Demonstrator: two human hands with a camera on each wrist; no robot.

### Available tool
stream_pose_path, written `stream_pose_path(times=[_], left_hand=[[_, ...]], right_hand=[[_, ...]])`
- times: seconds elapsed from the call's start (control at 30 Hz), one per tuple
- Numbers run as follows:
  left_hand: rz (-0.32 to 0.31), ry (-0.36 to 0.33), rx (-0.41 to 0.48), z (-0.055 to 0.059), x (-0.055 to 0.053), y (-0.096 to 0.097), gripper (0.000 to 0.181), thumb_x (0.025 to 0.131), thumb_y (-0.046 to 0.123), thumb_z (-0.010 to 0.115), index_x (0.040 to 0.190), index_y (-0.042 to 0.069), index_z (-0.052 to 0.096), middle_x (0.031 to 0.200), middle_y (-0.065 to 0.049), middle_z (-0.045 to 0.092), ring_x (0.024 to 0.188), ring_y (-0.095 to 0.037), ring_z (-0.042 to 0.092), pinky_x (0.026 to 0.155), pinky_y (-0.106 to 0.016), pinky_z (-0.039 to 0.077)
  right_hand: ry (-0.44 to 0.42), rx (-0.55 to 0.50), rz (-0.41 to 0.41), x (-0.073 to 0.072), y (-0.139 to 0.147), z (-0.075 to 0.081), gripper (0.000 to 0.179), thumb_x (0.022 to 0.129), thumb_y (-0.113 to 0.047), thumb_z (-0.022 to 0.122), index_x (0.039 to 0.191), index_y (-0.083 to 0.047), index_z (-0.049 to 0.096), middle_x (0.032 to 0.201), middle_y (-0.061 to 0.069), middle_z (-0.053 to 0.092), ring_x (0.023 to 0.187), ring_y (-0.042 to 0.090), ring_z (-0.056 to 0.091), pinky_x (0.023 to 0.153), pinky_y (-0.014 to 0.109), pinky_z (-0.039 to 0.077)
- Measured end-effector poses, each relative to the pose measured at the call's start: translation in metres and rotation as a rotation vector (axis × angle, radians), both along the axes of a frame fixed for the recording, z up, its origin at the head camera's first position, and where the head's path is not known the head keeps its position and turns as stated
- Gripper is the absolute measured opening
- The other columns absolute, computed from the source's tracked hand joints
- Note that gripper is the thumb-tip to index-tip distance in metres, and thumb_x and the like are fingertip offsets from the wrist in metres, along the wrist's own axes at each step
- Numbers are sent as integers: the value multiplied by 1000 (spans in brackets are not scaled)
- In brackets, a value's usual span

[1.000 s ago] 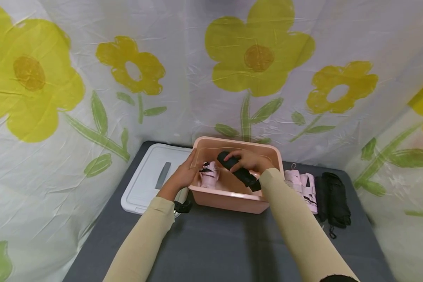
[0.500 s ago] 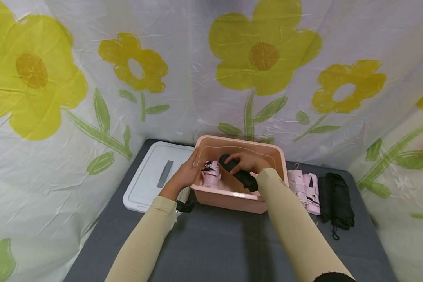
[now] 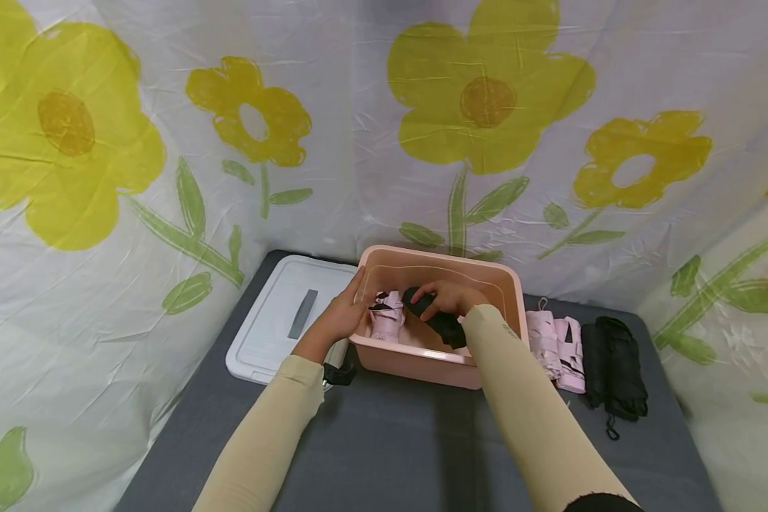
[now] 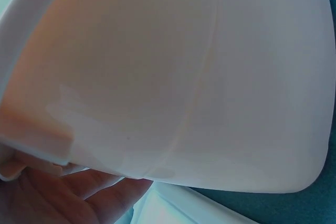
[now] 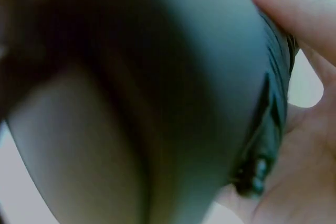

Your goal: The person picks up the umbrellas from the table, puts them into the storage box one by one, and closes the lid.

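In the head view a pink plastic bin (image 3: 416,366) stands near the back wall. My left hand (image 3: 339,316) holds the bin's left rim. The left wrist view shows those fingers (image 4: 113,195) lying along the outside of the bin wall. Inside the bin, my right hand (image 3: 451,297) grips a black folded umbrella (image 3: 444,328) from above, tilted toward the lower right. It looms large and blurred in the right wrist view, thumb and palm around it. A pink folded umbrella (image 3: 387,323) lies in the bin's left part. My right forearm hides the bin's right front corner.
A white lid (image 3: 275,334) with a grey handle lies left of the bin. Two pink folded umbrellas (image 3: 569,355) and two black folded umbrellas (image 3: 621,377) lie in a row to its right. The dark grey table (image 3: 384,448) extends in front; a flowered curtain (image 3: 352,142) hangs behind.
The black umbrella in my right hand has sunk slightly deeper into the bin. The head view has shifted a little. My left hand stays on the rim.
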State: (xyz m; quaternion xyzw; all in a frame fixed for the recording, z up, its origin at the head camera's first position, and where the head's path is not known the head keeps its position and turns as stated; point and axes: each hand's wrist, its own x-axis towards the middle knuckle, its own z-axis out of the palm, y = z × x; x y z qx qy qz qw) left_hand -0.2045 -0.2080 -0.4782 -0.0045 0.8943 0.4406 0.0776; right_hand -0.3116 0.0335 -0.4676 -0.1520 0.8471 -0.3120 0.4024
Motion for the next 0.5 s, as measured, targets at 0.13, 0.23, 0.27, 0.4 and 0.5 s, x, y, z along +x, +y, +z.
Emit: stream_pose_path(times=[0.13, 0.23, 0.27, 0.4, 0.5], left_hand=[[0, 1, -8, -1, -1, 0, 64, 101, 52, 29, 157, 33, 4, 159, -15, 25, 142, -41, 31, 114, -57, 27], [0, 0, -5, -1, -1, 0, 64, 101, 52, 29, 157, 34, 3, 160, -14, 24, 142, -41, 31, 114, -58, 27], [1, 0, -4, -1, -1, 0, 64, 101, 52, 29, 157, 34, 3, 160, -14, 24, 142, -41, 31, 114, -57, 27], [6, -2, 1, -2, -1, 1, 65, 101, 52, 31, 157, 34, 4, 159, -15, 26, 142, -41, 32, 113, -58, 28], [15, -5, 1, -2, -1, 1, 65, 101, 52, 31, 157, 34, 4, 158, -16, 28, 142, -41, 32, 113, -58, 28]], right_hand=[[-19, 8, 0, 0, -2, -2, 48, 87, -12, 70, 133, -20, 58, 140, 17, 43, 106, 30, 57, 76, 37, 54], [-51, 12, -1, 0, -4, -3, 51, 91, -12, 65, 140, -19, 52, 145, 17, 41, 116, 33, 55, 80, 44, 55], [-71, 3, -12, 0, -4, -4, 53, 93, -11, 61, 144, -17, 48, 147, 18, 39, 120, 36, 53, 83, 45, 55], [-147, -73, -72, -1, -5, -6, 55, 97, -5, 49, 150, -4, 34, 150, 25, 35, 125, 41, 51, 91, 45, 54], [-199, -140, -82, -7, -2, -12, 54, 97, -5, 48, 148, 2, 33, 146, 30, 39, 118, 42, 57, 88, 44, 55]])
